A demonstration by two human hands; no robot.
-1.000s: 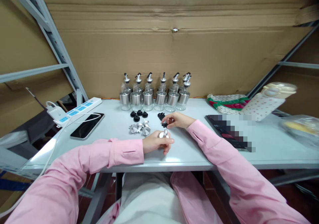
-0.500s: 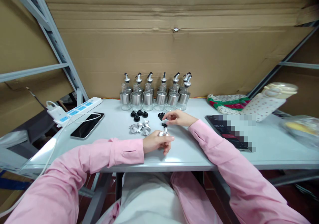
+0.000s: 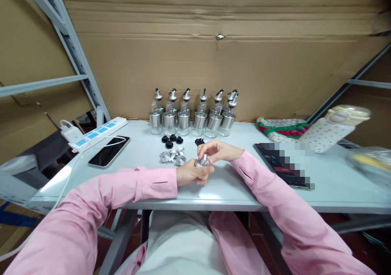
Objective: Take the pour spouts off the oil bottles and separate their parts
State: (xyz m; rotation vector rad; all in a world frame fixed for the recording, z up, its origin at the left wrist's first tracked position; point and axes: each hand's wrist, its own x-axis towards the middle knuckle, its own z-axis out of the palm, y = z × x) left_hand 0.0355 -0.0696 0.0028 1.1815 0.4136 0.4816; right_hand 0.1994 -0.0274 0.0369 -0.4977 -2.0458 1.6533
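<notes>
Before you stands a large cardboard sheet (image 3: pixel 214 63), and in front of it is the grey bench (image 3: pixel 238 185). Near the back edge of the bench, the glass bottles (image 3: pixel 183 121) with metal bands stand close together; some have bare necks, and others carry metal pourers with black levers. Toward the back right there are a dotted flask (image 3: pixel 324 134) and a patterned cloth (image 3: pixel 281 129). A white power strip (image 3: pixel 99 134) lies along the left edge, and just beside it is a phone (image 3: pixel 105 155). On the right part, a dark device (image 3: pixel 282 170) is partly pixelated.

Your left hand (image 3: pixel 191 174), nearer to the front edge, has its fingers wrapped around a metal pourer (image 3: pixel 204 160). This pourer sits at the thumb side, with its top upward. Your right hand (image 3: pixel 224 150) bends over it from the right, the fingertips at its top; I cannot tell if they pinch it or some small piece, because the fingers hide this.

Left of the held pourer, loose metal pourers (image 3: pixel 181 159) lie in a small heap, close to your left hand. Behind them are four black stoppers (image 3: pixel 169 144). Small black pieces (image 3: pixel 199 141) lie just behind your right fingers, which partly cover that place.
</notes>
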